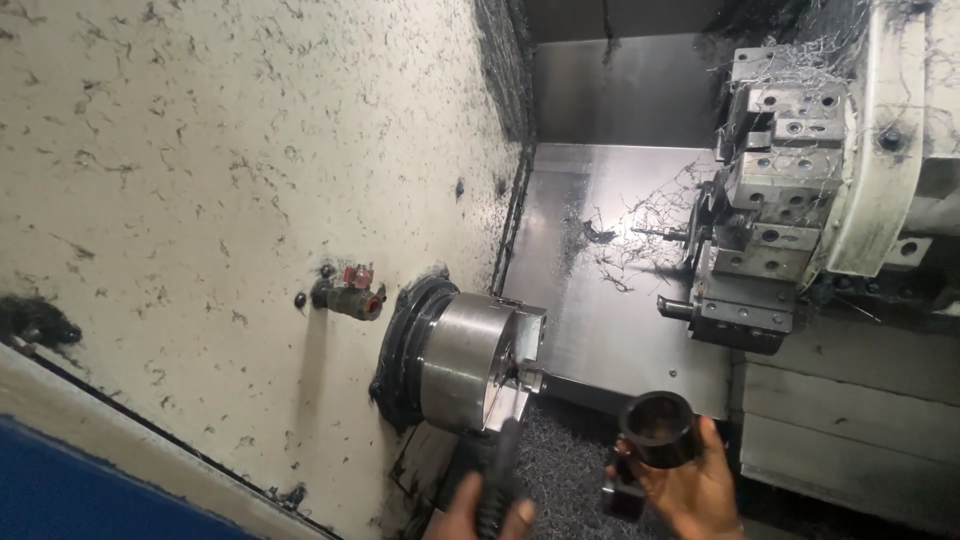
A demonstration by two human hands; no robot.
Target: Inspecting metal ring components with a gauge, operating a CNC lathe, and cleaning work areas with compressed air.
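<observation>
Gripping black ring [657, 428] firmly in right hand [695, 490], left hand [480, 510] closing round black tool handle [497, 470] beneath lathe chuck [470, 362], advisably seating squarely.

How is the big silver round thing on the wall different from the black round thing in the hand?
The chuck is shiny silver; the ring is dull black. The chuck is larger and fixed to the wall; the ring sits loose in the right hand. Both are round.

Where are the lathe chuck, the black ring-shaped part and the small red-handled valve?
lathe chuck [468, 362], head view, its steel side.
black ring-shaped part [657, 429], head view, its rim.
red-handled valve [352, 291], head view, its body.
</observation>
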